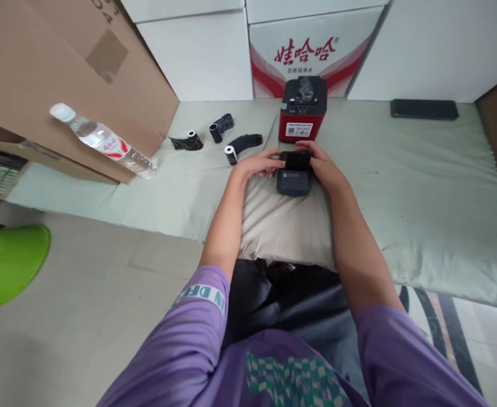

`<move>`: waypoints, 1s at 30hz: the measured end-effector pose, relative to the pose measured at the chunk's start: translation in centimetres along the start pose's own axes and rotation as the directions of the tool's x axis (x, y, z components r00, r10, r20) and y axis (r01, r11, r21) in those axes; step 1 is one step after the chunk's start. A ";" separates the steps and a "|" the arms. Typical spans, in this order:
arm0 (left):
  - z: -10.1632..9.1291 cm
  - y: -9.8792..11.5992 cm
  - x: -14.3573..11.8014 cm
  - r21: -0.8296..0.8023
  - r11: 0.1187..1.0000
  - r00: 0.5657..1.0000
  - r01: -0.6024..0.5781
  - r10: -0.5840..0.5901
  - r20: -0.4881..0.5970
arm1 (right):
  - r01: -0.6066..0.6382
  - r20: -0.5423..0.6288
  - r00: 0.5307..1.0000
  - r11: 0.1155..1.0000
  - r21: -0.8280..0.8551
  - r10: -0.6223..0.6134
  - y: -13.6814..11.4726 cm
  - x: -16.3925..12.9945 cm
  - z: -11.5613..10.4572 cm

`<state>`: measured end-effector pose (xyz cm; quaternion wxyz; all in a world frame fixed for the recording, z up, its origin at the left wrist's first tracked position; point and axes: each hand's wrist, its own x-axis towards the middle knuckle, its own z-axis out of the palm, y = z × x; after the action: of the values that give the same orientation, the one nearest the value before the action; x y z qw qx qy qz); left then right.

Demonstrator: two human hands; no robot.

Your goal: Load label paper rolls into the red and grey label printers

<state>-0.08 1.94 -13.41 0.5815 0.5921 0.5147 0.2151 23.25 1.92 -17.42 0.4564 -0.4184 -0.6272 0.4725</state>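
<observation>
A small dark portable printer [294, 182] lies on the cloth-covered surface in front of me, its far half a glossy black part that may be a lid. My left hand [262, 164] grips its left edge, fingers bent and thumb against the side. From the right, my right hand [321, 164] curls around the far right corner, its index finger reaching over the back edge. Just behind stands a red and black receipt printer [301, 116]. Left of my hands lie three small rolls of black film, the nearest roll [231, 155] with its strip unrolled.
A plastic water bottle [104, 141] leans at the left by a large cardboard box [74, 73]. White cartons [206, 56] line the back. A black phone-like slab [424, 109] lies at the right rear. A green seat [17, 265] stands on the floor at left.
</observation>
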 end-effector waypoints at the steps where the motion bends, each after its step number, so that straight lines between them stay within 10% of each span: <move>1: 0.1 0.1 -0.1 -0.005 1.000 1.000 -0.008 0.008 -0.007 | -0.002 -0.052 0.999 1.000 -0.016 0.001 0.0 0.2 0.1; 8: 0.1 0.1 -0.3 -0.035 0.999 1.000 0.004 -0.004 -0.014 | -0.065 -0.467 0.874 0.918 -0.391 -0.136 -3.5 -3.5 0.2; 13: 0.0 -0.4 0.3 -0.082 0.996 1.000 -0.017 0.017 -0.002 | -0.265 -0.469 0.882 0.780 -0.567 -0.041 -4.5 -8.8 6.1; 19: 0.3 0.0 0.0 -0.100 0.995 1.000 -0.015 0.013 -0.014 | -0.450 -0.571 0.821 0.619 -0.644 0.002 -4.5 -8.6 11.6; 25: 0.3 0.0 -0.2 -0.189 0.980 0.997 -0.063 0.068 0.024 | -0.444 -0.607 0.795 0.658 -0.608 -0.024 -4.4 -7.5 6.4; 30: -0.4 -0.8 0.2 -0.419 0.904 0.985 -0.087 0.141 0.099 | -0.586 -0.749 0.663 0.625 -0.515 0.005 -5.2 -3.2 -1.8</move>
<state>-0.58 2.15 -14.12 0.7112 0.4976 0.3841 0.3147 25.27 -1.82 -12.63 0.3570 -0.8110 -0.4582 0.0694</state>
